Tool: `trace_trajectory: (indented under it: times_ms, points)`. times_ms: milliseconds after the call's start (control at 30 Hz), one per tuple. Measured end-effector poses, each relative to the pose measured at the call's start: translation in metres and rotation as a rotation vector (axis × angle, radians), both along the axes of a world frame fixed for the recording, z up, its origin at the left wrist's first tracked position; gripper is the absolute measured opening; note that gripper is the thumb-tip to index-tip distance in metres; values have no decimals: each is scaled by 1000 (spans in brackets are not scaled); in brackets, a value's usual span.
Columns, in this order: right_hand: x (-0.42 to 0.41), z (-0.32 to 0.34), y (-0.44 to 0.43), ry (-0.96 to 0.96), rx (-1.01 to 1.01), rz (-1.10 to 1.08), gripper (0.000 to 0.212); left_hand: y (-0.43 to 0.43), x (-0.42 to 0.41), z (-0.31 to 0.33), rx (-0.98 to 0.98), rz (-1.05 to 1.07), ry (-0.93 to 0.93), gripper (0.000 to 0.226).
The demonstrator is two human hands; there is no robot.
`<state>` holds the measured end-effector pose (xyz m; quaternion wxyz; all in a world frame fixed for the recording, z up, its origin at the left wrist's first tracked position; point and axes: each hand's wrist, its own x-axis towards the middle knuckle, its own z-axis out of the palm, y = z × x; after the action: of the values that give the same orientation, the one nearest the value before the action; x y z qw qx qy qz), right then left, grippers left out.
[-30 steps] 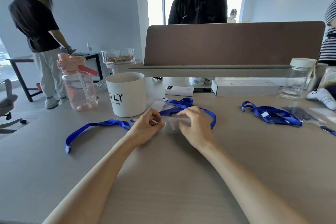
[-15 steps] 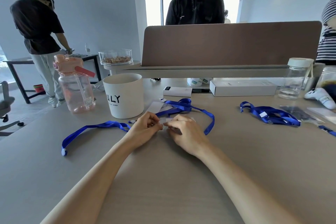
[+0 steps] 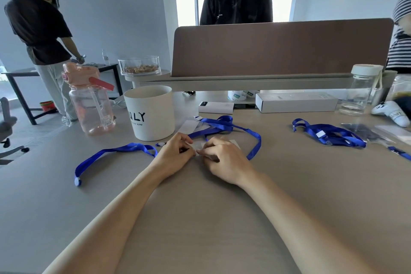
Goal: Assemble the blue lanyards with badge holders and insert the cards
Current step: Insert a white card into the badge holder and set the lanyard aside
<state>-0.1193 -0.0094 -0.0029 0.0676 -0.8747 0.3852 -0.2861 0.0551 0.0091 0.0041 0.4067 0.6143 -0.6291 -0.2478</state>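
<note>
Where the hands meet: left grip (image 3: pixel 175 153) and right grip (image 3: pixel 224 160) fingertip to fingertip, low on grey worktop (image 3: pixel 200 218).
left grip: fingers curled, thumb and fingertips pinching near edge of clear plastic badge holder (image 3: pixel 233 143); whether a clip is also in the pinch, can't tell.
right grip: fingers curled over the holder, pinching same edge; most of holder hidden under it, far corner shows beyond knuckles.
blue ribbon lanyard (image 3: pixel 115 151): flat on worktop, runs out left of left grip; contact with that grip unclear.
second blue lanyard (image 3: pixel 224 123): looped, just beyond both grips, one strand curving round right of right grip.
blue lanyard pile (image 3: pixel 329 133): well right of right grip, apart from it.
white cylindrical cup (image 3: pixel 151 113): just beyond left grip.
pink translucent water bottle (image 3: pixel 91 107): beyond and left of left grip, past the cup.
white flat box (image 3: pixel 295 102): far beyond right grip.
</note>
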Motion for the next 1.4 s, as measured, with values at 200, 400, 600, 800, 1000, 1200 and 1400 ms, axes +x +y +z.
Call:
trace_trajectory:
  times_ms: [200,400,600,800,1000,1200,1400]
  points:
    - [0,-1,1,67,35,38,29,-6,4,-6,-4,35,-125,18]
    - [4,-4,1,152,26,15,33,-7,8,-8,-17,65,-187,18]
    - [5,-3,0,237,51,-10,40,-6,5,-5,-47,82,-168,18]
    - [9,5,3,326,118,-21,41,-4,8,-4,-76,29,-128,14]
    - [10,0,23,173,37,-117,38,-1,5,-3,-86,29,-28,18]
    - [2,11,52,-11,108,-221,29,24,-4,10,-206,138,235,12]
    - [-5,29,61,-853,693,-89,41,54,-17,48,-264,55,100,18]
